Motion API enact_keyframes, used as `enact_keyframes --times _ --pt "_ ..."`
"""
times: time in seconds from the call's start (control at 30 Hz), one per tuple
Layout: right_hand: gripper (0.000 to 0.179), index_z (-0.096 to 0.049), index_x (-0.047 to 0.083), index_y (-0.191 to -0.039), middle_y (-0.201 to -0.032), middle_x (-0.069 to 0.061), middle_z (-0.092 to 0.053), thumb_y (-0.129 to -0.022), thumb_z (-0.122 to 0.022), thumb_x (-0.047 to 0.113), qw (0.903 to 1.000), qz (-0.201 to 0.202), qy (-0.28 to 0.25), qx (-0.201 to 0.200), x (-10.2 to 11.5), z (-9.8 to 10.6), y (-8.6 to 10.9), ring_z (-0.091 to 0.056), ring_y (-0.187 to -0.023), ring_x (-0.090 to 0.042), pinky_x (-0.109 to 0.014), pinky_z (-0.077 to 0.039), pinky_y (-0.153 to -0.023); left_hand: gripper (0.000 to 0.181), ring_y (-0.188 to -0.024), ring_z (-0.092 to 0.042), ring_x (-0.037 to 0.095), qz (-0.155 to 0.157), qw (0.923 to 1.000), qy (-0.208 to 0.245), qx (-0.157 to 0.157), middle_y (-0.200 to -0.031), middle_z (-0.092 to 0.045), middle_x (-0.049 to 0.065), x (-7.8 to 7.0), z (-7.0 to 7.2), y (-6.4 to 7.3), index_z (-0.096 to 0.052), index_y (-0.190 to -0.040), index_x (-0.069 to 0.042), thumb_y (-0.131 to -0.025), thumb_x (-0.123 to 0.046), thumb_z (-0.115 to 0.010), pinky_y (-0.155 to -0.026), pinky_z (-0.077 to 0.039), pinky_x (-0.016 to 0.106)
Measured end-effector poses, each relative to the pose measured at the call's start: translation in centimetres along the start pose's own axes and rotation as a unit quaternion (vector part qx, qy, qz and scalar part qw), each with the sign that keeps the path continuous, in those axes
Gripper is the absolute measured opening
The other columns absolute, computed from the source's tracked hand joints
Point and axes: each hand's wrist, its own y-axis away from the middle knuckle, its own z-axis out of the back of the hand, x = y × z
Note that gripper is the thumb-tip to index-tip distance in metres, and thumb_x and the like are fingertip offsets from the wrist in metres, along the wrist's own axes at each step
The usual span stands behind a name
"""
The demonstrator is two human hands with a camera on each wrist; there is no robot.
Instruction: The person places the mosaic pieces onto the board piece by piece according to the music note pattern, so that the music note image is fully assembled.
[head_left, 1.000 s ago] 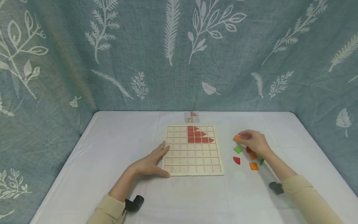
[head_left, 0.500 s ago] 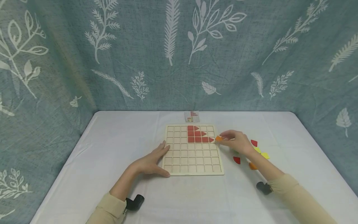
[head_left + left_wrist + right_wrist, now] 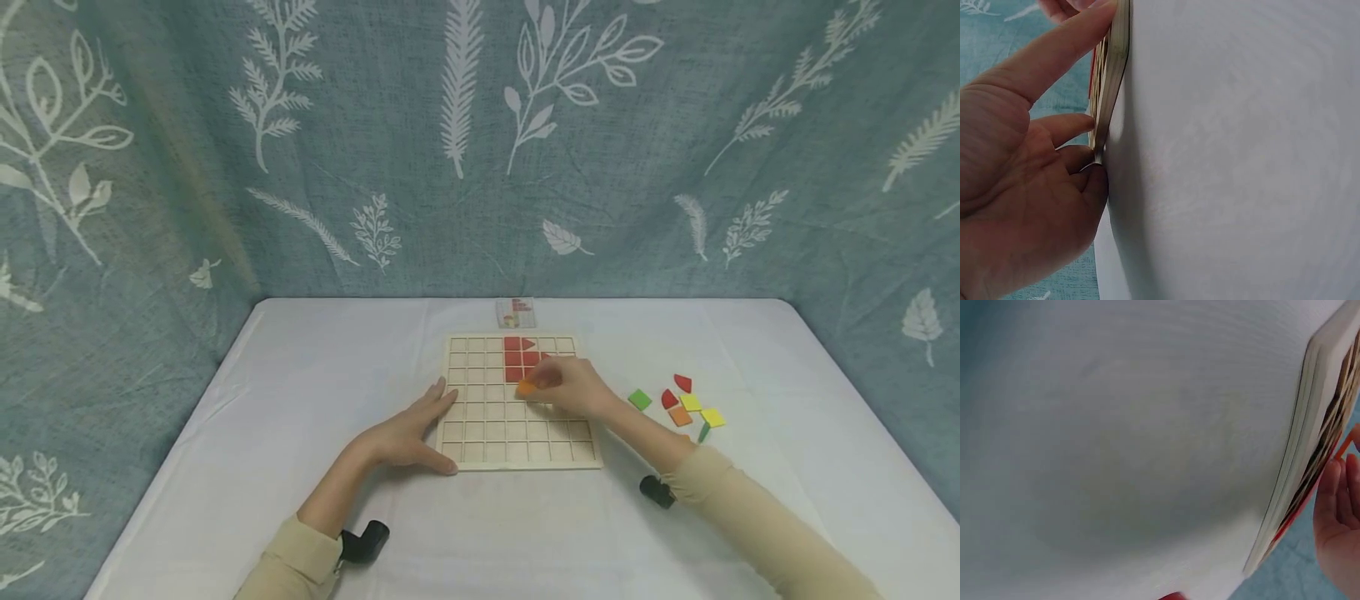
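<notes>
A pale wooden grid board [image 3: 525,467] lies on the white table, red tiles [image 3: 513,358] filling some cells in its upper part. My left hand [image 3: 405,433] rests at the board's left side, fingers spread along the edge and thumb at the near left corner; the left wrist view shows the thumb [image 3: 1072,50] on the rim. Between right thumb and fingers I pinch an orange tile [image 3: 526,388], just below the red tiles. My right hand [image 3: 573,386] covers the right ends of the lower red rows. In the right wrist view the orange tile [image 3: 1344,447] stands tilted at the board's surface.
Right of the board lie loose pieces: a green square [image 3: 640,400], red quarter-rounds [image 3: 670,400], yellow squares [image 3: 712,417], an orange square [image 3: 680,416] and a dark green piece [image 3: 704,431]. My right forearm passes over others. A small pattern card [image 3: 515,313] lies behind the board.
My right hand has carried the orange tile leftward from the loose pieces, across the board's right edge, to just under the red tiles. The left hand has stayed in place.
</notes>
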Motion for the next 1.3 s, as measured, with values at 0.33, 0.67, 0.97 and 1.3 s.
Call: enact_keyframes --times 0.33,0.67,0.97,1.3 --pt "0.020 -0.074 0.007 -0.104 -0.100 0.000 -0.071 -0.084 -0.074 0.009 0.9956 0.085 0.038 0.012 0.6 -0.9 -0.2 -0.064 -0.099 -0.020 -0.036 -0.052 -0.087 0.110 -0.148 0.000 0.034 -0.002 1.0000 0.002 -0.002 -0.163 0.000 0.016 0.3 -0.3 -0.2 -0.021 -0.155 -0.005 -0.070 -0.028 -0.088 -0.117 -0.011 0.054" --pt "0.016 -0.075 0.007 -0.101 -0.101 -0.001 -0.072 -0.086 -0.071 0.006 0.9918 0.117 0.050 0.005 0.7 -1.1 -0.1 -0.065 -0.101 -0.021 -0.037 -0.052 -0.089 0.110 -0.148 0.001 0.034 -0.010 1.0000 0.001 0.002 -0.162 0.001 0.016 0.4 -0.3 -0.1 -0.021 -0.155 -0.004 -0.071 -0.029 -0.087 -0.117 -0.011 0.054" --pt "0.015 -0.075 0.012 -0.103 -0.102 0.005 -0.072 -0.089 -0.070 0.012 0.9970 0.073 0.027 -0.001 0.2 -0.6 0.6 -0.064 -0.105 -0.019 -0.040 -0.049 -0.094 0.111 -0.148 0.002 0.034 -0.008 1.0000 0.003 0.001 -0.162 0.001 0.016 0.5 -0.5 -0.2 -0.020 -0.155 -0.004 -0.071 -0.029 -0.087 -0.116 -0.010 0.055" --pt "0.019 -0.074 0.011 -0.108 -0.105 -0.003 -0.071 -0.092 -0.068 0.021 0.9982 -0.016 0.020 -0.054 -3.0 3.2 3.7 -0.065 -0.100 -0.023 -0.040 -0.054 -0.086 0.112 -0.148 0.001 0.033 -0.002 1.0000 0.000 -0.003 -0.163 0.003 0.014 0.5 -0.2 -0.1 -0.019 -0.156 -0.006 -0.070 -0.031 -0.087 -0.116 -0.010 0.054"
